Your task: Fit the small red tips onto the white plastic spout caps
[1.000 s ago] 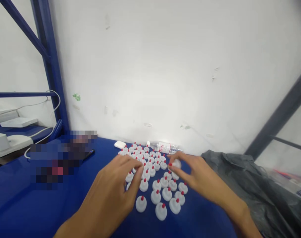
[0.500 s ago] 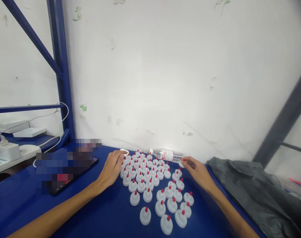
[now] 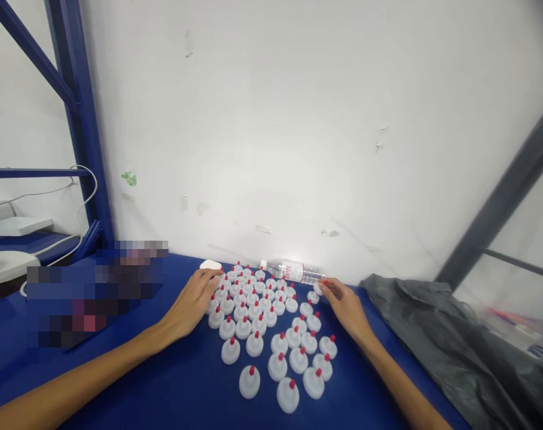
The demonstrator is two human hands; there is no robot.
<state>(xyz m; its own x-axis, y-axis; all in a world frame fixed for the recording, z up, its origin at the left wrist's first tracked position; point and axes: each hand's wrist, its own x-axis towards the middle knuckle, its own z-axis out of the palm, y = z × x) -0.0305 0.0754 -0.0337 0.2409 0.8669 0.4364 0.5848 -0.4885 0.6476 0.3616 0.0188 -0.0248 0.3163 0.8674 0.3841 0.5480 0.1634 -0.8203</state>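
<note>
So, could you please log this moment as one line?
left hand: beside red-tipped white caps | right hand: touching one cap | plastic bottle: lying on its side

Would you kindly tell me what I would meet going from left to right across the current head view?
Blue upright post, left hand, group of red-tipped white pieces, right hand, dark grey sheet.
</note>
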